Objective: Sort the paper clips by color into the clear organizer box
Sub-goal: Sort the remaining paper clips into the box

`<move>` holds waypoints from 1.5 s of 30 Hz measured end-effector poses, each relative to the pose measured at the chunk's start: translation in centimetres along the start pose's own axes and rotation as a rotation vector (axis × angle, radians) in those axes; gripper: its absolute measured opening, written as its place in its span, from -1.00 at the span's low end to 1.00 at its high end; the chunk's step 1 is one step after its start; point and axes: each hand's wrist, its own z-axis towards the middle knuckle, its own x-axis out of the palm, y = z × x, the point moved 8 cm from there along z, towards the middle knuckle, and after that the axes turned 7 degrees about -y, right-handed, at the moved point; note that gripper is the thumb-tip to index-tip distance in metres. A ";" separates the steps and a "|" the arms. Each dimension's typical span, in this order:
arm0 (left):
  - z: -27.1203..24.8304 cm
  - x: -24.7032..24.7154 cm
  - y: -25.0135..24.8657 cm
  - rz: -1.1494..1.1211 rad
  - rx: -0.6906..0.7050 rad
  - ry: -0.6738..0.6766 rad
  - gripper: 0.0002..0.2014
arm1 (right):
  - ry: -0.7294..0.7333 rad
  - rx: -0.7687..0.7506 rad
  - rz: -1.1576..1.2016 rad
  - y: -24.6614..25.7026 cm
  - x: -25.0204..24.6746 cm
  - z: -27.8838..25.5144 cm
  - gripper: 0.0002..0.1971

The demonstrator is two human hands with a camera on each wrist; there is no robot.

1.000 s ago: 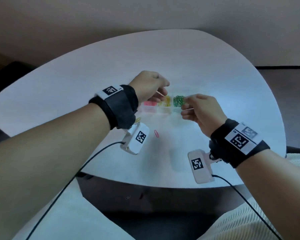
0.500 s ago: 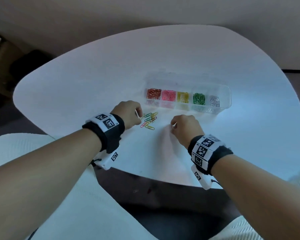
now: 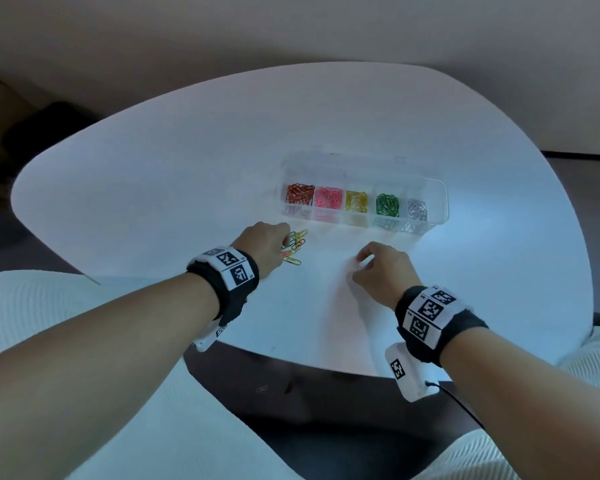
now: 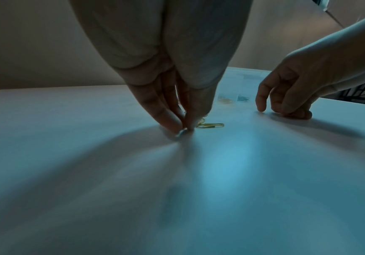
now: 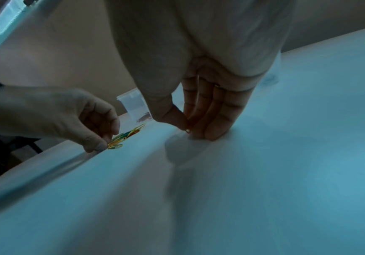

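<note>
White table (image 3: 187, 188) carried the clear organizer box (image 3: 437, 202); near it, left hand (image 3: 267, 244) pinched at the loose clips (image 3: 296, 245), right hand (image 3: 381, 268) pinched one clip (image 3: 359, 268).

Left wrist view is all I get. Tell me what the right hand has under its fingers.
Observer: The right hand pinches one small clip between thumb and fingertips, down at the table; colour unclear.
Operator: Now list the box's compartments.
Observer: Left to right on the head view, the organizer box holds red clips, pink clips, yellow clips, green clips, silver clips.
Operator: Describe the loose pile.
Observer: The loose pile beside the left hand mixes yellow, green, red and orange.
</note>
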 end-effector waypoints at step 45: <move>-0.2 -6.5 -5.2 -1.216 -0.128 0.122 -0.85 | 0.115 -0.062 0.796 9.2 -4.7 -1.1 -0.80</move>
